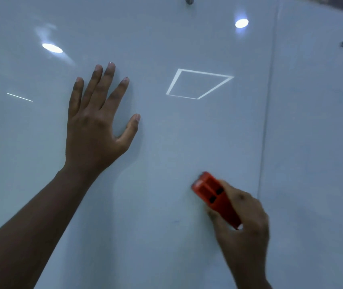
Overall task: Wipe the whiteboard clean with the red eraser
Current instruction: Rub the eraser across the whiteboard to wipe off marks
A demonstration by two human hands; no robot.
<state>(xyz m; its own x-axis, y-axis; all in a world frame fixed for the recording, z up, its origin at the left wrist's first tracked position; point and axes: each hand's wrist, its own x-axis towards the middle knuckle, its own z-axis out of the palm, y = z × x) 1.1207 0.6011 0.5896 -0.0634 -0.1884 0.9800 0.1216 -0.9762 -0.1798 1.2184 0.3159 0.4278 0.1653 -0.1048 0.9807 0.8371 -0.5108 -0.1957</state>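
Right hand (243,222) presses red eraser (214,198) against whiteboard (187,132).

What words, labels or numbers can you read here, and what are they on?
None can be read.
Whiteboard: no writing, only reflected ceiling lights and one faint smudge.
Red eraser in the right hand: two dark patches, too blurred to tell if they are print.

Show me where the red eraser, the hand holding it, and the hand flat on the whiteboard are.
red eraser (210,190): head view, on its red back near the upper end.
right hand (247,222): head view, on the back of the hand.
left hand (95,130): head view, on the back of the hand.
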